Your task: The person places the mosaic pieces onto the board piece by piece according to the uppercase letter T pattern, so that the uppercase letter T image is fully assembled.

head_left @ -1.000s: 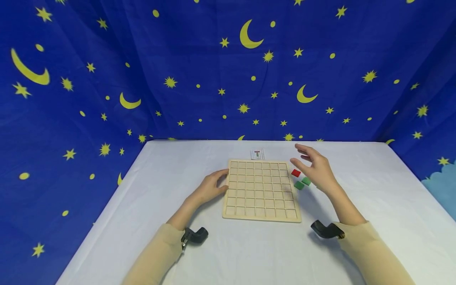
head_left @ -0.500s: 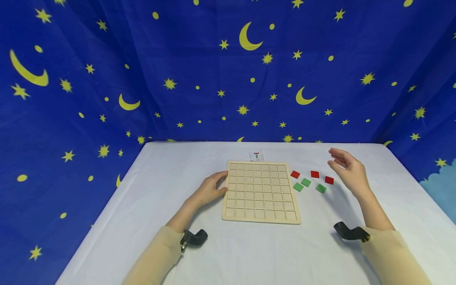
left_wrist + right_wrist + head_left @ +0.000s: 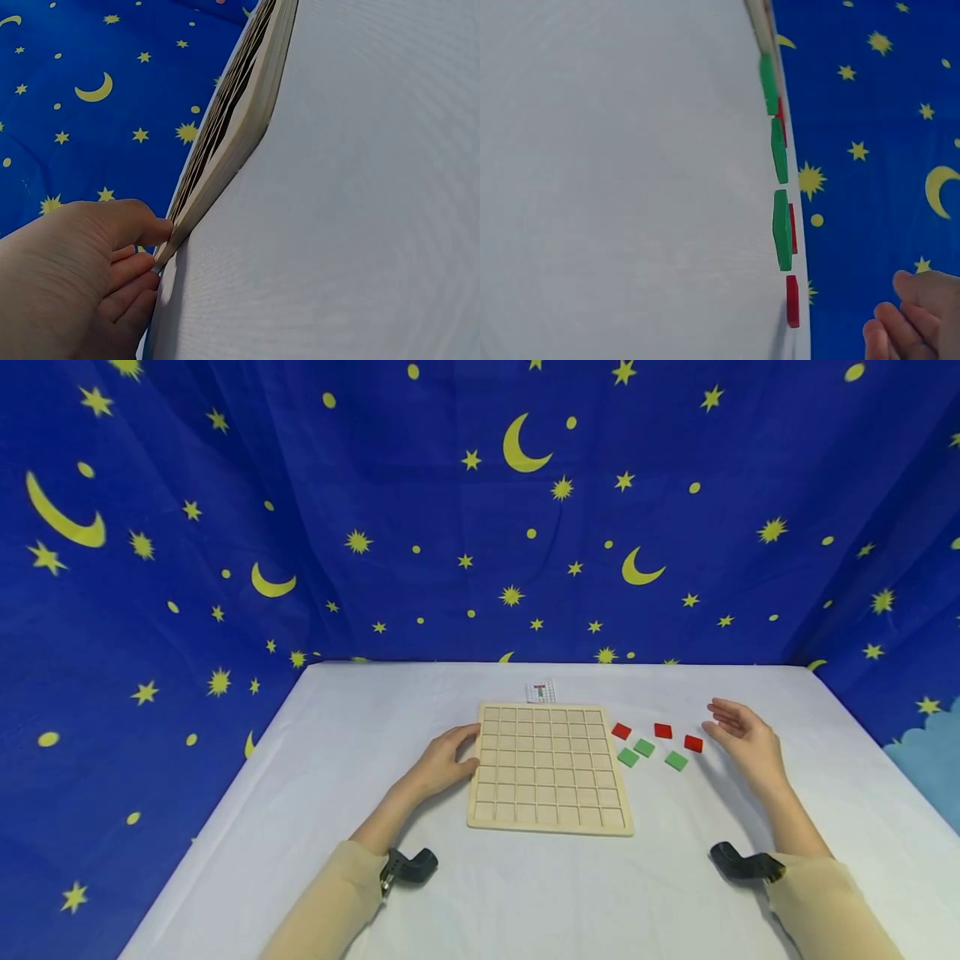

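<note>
Head view: a square wooden board (image 3: 549, 768) lies flat near the middle of the tabletop (image 3: 555, 902), pale and smooth, with rounded corners and raised strips that cut its face into a grid of shallow square cells. The left hand (image 3: 441, 760) touches the board's left edge, thumb and fingers set apart, their tips against the wood. Left wrist view shows the light side of the board in profile, with the thumb bent at its edge and the fingers beside it.

Right of the board lie three red tiles (image 3: 663, 731) and three green tiles (image 3: 677, 762), thin flat squares with crisp corners and plain, even colour. One red and one green sit just beside the board's right edge; the others spread out towards the right hand (image 3: 750, 747). That hand is held near the outermost red tile, apart from it, its fingers loosely bent and the thumb standing off from them.

Just beyond the board's far edge is a small card (image 3: 540, 691), white, printed with a fine grid and a red and green figure. Both arms wear beige sleeves (image 3: 330, 902), each with a curved black mount (image 3: 412, 866) at the cuff.

White cloth covers the tabletop, matt and lightly creased. Around it hangs a deep blue curtain (image 3: 420, 485) patterned with yellow moons, stars and dots, falling in soft folds at the corners, with a pale blue scalloped patch (image 3: 933, 768) at the right
</note>
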